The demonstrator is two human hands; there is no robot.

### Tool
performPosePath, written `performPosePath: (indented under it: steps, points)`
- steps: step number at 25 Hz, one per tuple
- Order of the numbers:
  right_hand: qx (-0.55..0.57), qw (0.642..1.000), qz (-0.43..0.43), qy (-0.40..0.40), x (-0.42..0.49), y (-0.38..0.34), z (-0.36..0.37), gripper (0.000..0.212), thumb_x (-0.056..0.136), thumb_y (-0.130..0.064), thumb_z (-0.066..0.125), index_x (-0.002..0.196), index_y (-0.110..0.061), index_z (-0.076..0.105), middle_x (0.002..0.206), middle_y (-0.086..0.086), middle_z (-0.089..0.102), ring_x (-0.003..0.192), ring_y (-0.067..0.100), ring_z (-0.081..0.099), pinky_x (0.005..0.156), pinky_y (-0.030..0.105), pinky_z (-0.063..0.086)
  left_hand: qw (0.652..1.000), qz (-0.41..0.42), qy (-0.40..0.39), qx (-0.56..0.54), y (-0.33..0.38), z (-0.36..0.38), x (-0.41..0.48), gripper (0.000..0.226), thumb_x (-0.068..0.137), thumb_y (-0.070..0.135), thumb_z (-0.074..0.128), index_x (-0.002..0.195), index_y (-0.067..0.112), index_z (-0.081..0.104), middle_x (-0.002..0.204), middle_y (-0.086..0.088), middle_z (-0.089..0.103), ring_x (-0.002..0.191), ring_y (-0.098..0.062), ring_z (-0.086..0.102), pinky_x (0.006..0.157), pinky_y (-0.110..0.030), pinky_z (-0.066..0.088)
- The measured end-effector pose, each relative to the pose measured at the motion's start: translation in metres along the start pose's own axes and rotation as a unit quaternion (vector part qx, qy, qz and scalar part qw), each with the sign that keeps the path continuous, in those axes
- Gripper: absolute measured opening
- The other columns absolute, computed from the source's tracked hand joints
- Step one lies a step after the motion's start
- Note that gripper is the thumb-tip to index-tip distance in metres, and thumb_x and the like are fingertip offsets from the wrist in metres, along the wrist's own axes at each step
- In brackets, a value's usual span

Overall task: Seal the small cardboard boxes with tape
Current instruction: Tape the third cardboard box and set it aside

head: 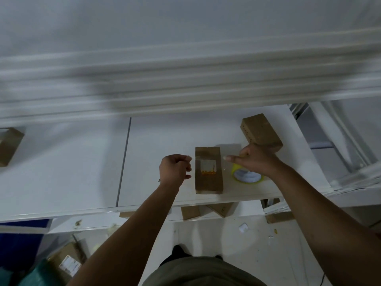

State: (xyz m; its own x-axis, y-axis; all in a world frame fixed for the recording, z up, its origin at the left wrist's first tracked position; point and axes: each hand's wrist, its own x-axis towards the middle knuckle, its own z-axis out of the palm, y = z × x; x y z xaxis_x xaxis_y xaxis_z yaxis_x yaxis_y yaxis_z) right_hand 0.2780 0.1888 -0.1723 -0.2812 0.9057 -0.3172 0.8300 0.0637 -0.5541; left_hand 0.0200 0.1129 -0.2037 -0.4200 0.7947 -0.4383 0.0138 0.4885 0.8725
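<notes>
Head view: a small cardboard box (209, 170) lies flat on the white table (61, 172), long axis running away from the person. The left hand (175, 169), curled closed, sits just left of it; the right hand (252, 158) pinches, possibly clear tape, above a yellow tape roll (247, 176).

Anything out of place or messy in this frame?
Yes. Several cardboard boxes lie tumbled at odd angles on the floor under the table edge, with small white scraps scattered nearby.

Dim, bluish light; heavy motion blur streaks the upper half, and wide-angle distortion bends the edges.
</notes>
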Motion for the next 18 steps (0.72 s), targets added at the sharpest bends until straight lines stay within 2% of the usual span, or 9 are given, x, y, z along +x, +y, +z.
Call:
performPosePath:
  steps: [3, 6, 7, 9, 11, 13, 15, 17, 18]
  points:
    - [-0.054, 0.998, 0.025, -0.005, 0.009, 0.005, 0.007, 0.073, 0.078, -0.083, 0.065, 0.051, -0.024, 0.032, 0.047, -0.004, 0.028, 0.046, 0.016, 0.036, 0.058, 0.031, 0.029, 1.000, 0.010, 0.016, 0.021, -0.009, 0.006, 0.007, 0.013, 0.100, 0.009, 0.069, 0.104, 0.008, 0.081, 0.086, -0.007, 0.078, 0.079, -0.021, 0.076, 0.064, -0.032, 0.066]
    - [-0.113, 0.993, 0.032, 0.005, 0.015, 0.001, 0.015, 0.071, 0.081, -0.081, 0.063, 0.051, -0.021, 0.039, 0.046, -0.004, 0.036, 0.046, 0.017, 0.043, 0.055, 0.029, 0.031, 0.998, 0.004, 0.041, 0.055, -0.014, 0.018, 0.010, 0.017, 0.103, 0.017, 0.067, 0.092, 0.016, 0.080, 0.085, -0.006, 0.078, 0.084, -0.025, 0.076, 0.078, -0.038, 0.066]
    - [-0.124, 0.992, 0.032, 0.008, 0.017, -0.001, 0.017, 0.071, 0.081, -0.082, 0.062, 0.053, -0.020, 0.041, 0.047, -0.003, 0.040, 0.047, 0.017, 0.046, 0.055, 0.030, 0.032, 0.997, -0.005, 0.046, 0.069, -0.016, 0.023, 0.008, 0.019, 0.105, 0.020, 0.064, 0.094, 0.017, 0.079, 0.090, -0.007, 0.079, 0.088, -0.027, 0.075, 0.082, -0.038, 0.064]
    - [-0.129, 0.991, 0.036, 0.002, 0.019, -0.004, 0.017, 0.070, 0.081, -0.081, 0.063, 0.056, -0.018, 0.045, 0.050, -0.001, 0.045, 0.051, 0.020, 0.051, 0.056, 0.030, 0.035, 0.992, -0.006, 0.056, 0.109, -0.021, 0.035, 0.005, 0.023, 0.109, 0.022, 0.056, 0.118, 0.015, 0.077, 0.113, -0.008, 0.077, 0.100, -0.027, 0.072, 0.088, -0.038, 0.060]
    - [-0.122, 0.991, 0.045, -0.012, 0.018, -0.006, 0.016, 0.069, 0.083, -0.080, 0.063, 0.058, -0.018, 0.047, 0.052, 0.000, 0.048, 0.056, 0.022, 0.054, 0.058, 0.031, 0.038, 0.989, 0.006, 0.079, 0.127, -0.022, 0.041, 0.001, 0.031, 0.109, 0.022, 0.055, 0.138, 0.018, 0.064, 0.133, -0.008, 0.064, 0.113, -0.029, 0.066, 0.096, -0.039, 0.054]
    - [-0.112, 0.992, 0.059, -0.013, 0.017, -0.007, 0.018, 0.067, 0.084, -0.079, 0.063, 0.060, -0.018, 0.048, 0.056, 0.001, 0.050, 0.061, 0.023, 0.057, 0.060, 0.031, 0.039, 0.989, 0.008, 0.100, 0.111, -0.020, 0.042, 0.000, 0.025, 0.108, 0.026, 0.058, 0.131, 0.019, 0.063, 0.130, -0.007, 0.063, 0.112, -0.029, 0.065, 0.089, -0.035, 0.052]
    - [-0.105, 0.992, 0.069, -0.003, 0.014, -0.007, 0.021, 0.066, 0.084, -0.079, 0.062, 0.062, -0.019, 0.047, 0.059, 0.000, 0.050, 0.063, 0.023, 0.057, 0.058, 0.030, 0.037, 0.993, -0.002, 0.076, 0.090, -0.021, 0.045, -0.004, 0.024, 0.110, 0.035, 0.051, 0.116, 0.017, 0.067, 0.113, -0.005, 0.070, 0.106, -0.027, 0.067, 0.082, -0.034, 0.051]
    - [-0.100, 0.992, 0.073, 0.008, 0.010, -0.007, 0.024, 0.063, 0.084, -0.079, 0.061, 0.063, -0.021, 0.048, 0.063, -0.001, 0.052, 0.066, 0.023, 0.058, 0.058, 0.030, 0.037, 0.998, -0.021, 0.038, 0.051, -0.021, 0.050, -0.010, 0.038, 0.109, 0.050, 0.049, 0.118, 0.017, 0.064, 0.111, -0.005, 0.070, 0.104, -0.026, 0.067, 0.089, -0.040, 0.056]
    - [-0.097, 0.993, 0.071, 0.013, 0.008, -0.007, 0.026, 0.063, 0.085, -0.079, 0.060, 0.063, -0.021, 0.049, 0.064, -0.001, 0.053, 0.067, 0.023, 0.059, 0.060, 0.030, 0.038, 0.999, -0.014, 0.021, 0.024, -0.020, 0.052, -0.012, 0.037, 0.105, 0.053, 0.057, 0.119, 0.019, 0.062, 0.114, -0.004, 0.069, 0.103, -0.023, 0.067, 0.089, -0.040, 0.059]
